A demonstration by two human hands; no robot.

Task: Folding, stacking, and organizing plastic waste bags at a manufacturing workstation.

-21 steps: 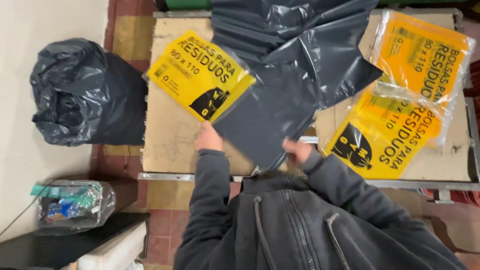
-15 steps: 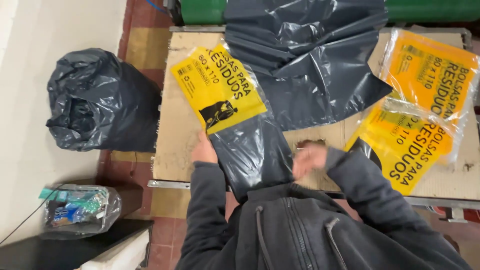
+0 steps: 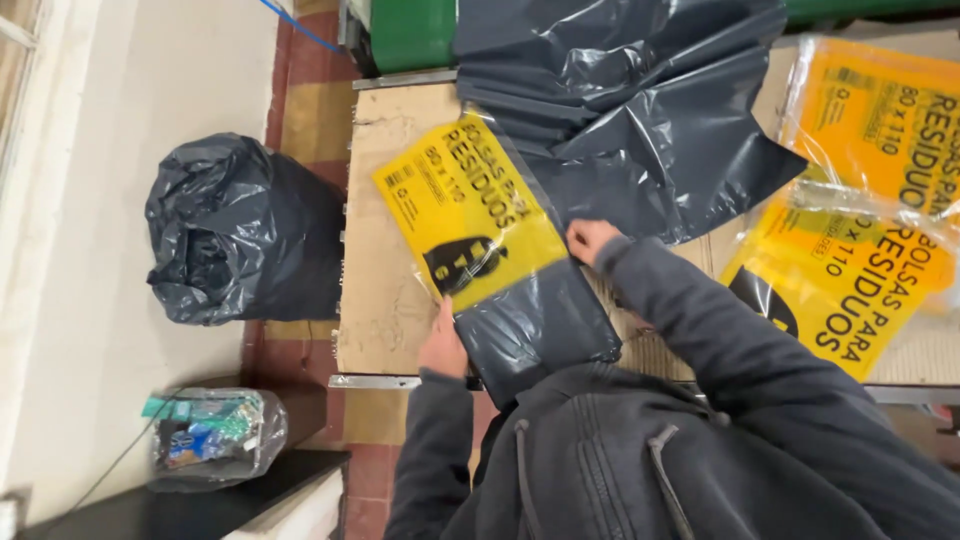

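A clear packet with a yellow label [image 3: 470, 215] lies slanted on the cardboard-covered table [image 3: 385, 300]. A folded dark grey plastic bag [image 3: 535, 325] sits inside it, and its lower end reaches the table's near edge. My left hand [image 3: 443, 345] grips the packet's lower left edge. My right hand [image 3: 590, 240] has its fingers curled on the packet's upper right edge, beside the yellow label. Both arms are in dark grey hoodie sleeves.
Loose dark grey bags [image 3: 640, 100] are spread across the table's far side. Two more yellow-labelled packets [image 3: 880, 130] [image 3: 840, 285] lie at the right. On the floor to the left stand a full black bin bag [image 3: 235, 235] and a clear bag of small items [image 3: 210, 435]. A green bin [image 3: 410, 30] stands behind the table.
The folded dark bag that both hands held in front of me now sits inside the yellow-labelled packet. My right hand has moved up along the packet's right edge.
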